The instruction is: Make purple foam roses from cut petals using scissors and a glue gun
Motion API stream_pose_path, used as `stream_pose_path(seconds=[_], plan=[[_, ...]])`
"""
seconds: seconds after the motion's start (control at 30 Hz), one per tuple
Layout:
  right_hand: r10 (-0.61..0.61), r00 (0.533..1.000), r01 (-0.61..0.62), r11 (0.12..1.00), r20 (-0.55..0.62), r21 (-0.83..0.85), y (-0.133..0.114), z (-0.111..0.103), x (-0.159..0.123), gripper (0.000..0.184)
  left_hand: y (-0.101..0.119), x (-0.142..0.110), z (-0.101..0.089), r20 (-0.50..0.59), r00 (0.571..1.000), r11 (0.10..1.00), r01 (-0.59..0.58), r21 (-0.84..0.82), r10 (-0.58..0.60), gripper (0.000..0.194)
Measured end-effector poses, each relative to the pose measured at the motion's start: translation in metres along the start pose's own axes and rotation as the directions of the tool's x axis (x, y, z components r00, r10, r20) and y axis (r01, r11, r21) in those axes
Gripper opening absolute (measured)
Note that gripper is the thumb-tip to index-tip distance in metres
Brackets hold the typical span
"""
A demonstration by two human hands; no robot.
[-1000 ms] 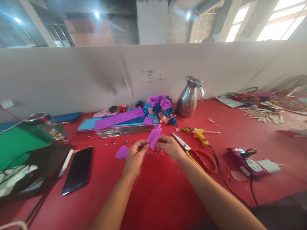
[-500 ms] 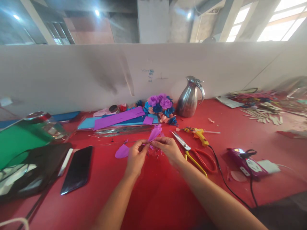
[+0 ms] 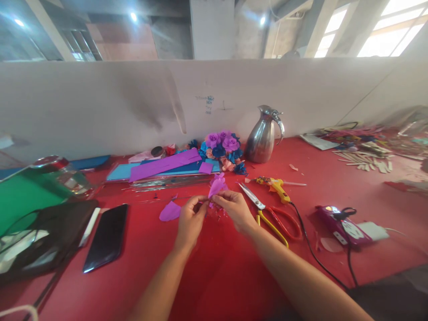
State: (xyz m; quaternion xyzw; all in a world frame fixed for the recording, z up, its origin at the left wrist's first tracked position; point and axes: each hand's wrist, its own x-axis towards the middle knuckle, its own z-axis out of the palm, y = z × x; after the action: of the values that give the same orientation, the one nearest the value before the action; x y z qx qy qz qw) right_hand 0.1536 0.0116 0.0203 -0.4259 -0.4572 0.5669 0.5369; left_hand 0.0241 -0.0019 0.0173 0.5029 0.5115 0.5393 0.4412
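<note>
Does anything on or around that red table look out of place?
Small scraps litter the red tabletop near the right hand. The metal jug seems a slightly odd neighbour for paper flowers and a glue gun. Blue scribbles mark the wall behind. I see no obvious spill.

Bare left hand (image 3: 190, 218) and bare right hand (image 3: 236, 208), with forearms uncovered as far as the view reached.
Both hands had slim fingers (image 3: 223, 201), their nails too small and blurred to make out. Narrow wrists ran smoothly into the left forearm (image 3: 167, 274) and the right forearm (image 3: 294, 267), each plain, rounded and broader toward the lower edge, where the view cut them off; clothing higher up lay out of sight.
</note>
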Motion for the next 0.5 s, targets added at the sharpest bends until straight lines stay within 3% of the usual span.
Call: stream_pose_path(seconds=[0.5], plan=[[-0.029,0.996,0.023,0.998,-0.087,-0.061,0.0004,0.0028,-0.0007,0.016,0.0012,-0.0020,0.0029,0.014,1.000,1.000,-0.001,0.012,0.001,0.023]])
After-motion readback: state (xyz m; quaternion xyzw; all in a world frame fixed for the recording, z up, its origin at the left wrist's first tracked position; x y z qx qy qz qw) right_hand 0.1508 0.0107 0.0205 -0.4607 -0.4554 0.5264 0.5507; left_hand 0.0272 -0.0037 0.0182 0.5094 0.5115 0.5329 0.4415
